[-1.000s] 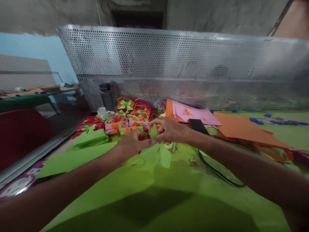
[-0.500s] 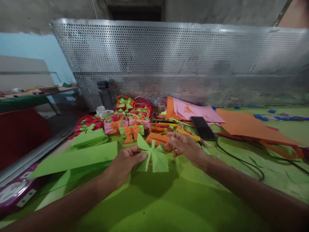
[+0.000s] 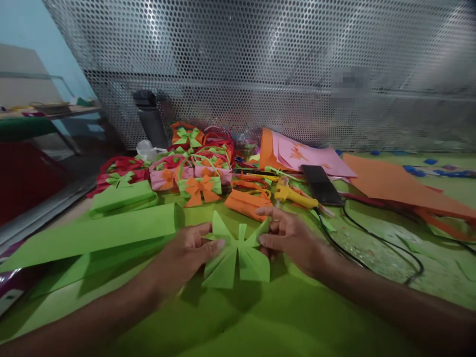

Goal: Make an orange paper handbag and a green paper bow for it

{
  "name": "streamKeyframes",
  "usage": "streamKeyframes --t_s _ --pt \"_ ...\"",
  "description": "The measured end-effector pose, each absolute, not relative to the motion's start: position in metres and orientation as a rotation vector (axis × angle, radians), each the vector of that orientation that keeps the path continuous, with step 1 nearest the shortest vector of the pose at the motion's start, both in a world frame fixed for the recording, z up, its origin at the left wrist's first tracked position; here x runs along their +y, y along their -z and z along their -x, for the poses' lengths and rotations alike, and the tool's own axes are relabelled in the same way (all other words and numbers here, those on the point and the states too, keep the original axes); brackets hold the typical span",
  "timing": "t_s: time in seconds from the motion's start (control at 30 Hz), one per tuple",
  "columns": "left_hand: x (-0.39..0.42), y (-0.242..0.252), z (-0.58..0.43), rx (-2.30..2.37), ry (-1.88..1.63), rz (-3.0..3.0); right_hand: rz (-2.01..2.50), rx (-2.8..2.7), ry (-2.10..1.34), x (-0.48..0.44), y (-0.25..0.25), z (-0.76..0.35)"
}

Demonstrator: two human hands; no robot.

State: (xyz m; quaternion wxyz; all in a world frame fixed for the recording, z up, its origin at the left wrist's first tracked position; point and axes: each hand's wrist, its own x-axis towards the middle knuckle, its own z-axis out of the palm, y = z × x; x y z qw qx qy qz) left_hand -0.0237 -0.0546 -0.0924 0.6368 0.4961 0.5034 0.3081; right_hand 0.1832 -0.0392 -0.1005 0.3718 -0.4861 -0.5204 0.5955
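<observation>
A light green paper bow (image 3: 238, 263) with pointed loops and two wide tails is held up above the green table surface. My left hand (image 3: 188, 253) pinches its left side between thumb and fingers. At its right loop, my right hand (image 3: 292, 238) has thumb and fingers closed on the edge, with the index finger stretched out above. Just behind the bow lies an orange folded paper piece (image 3: 247, 202). Beyond it a yellow glue gun (image 3: 295, 195) rests on its side. Small paper bags with bows, one with an orange bow (image 3: 202, 190), stand behind my left hand.
Green folded paper (image 3: 100, 233) lies at the left. A black phone (image 3: 320, 184), pink sheets (image 3: 308, 157) and orange sheets (image 3: 405, 188) lie at the right. A black cord (image 3: 386, 248) curves across the right side. A dark bottle (image 3: 151, 121) stands before the perforated metal panel (image 3: 238, 64).
My right hand has come onto the right loop of the green bow, from beside it. The bow sits slightly lower in view, and the camera has tilted down.
</observation>
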Motion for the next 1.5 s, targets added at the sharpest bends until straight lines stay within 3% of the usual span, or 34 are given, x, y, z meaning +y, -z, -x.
streamKeyframes --t_s 0.23,0.4,0.5,0.9,1.13,1.33,1.5 --pt "-0.051 0.077 0.031 1.493 -0.746 -2.018 1.442 -1.587 -1.438 -0.042 0.102 -0.191" --pt "-0.065 0.090 0.026 1.056 -0.742 -2.636 1.438 -1.696 -1.318 -0.044 0.106 -0.193" --pt "-0.074 0.104 0.020 0.811 -0.717 -2.755 1.441 -1.771 -1.235 -0.044 0.109 -0.193" --pt "-0.073 0.114 0.017 0.822 -0.666 -2.823 1.418 -1.919 -1.150 -0.043 0.112 -0.196" --pt "-0.068 0.117 0.020 0.748 -0.607 -2.847 1.557 -2.225 -0.409 -0.032 0.102 -0.207" --pt "-0.068 0.120 0.020 0.765 -0.722 -2.762 1.833 -2.158 0.070 0.000 0.090 -0.234" --pt "-0.066 0.120 0.020 0.714 -0.752 -2.747 2.061 -2.153 0.169 0.028 0.105 -0.258"
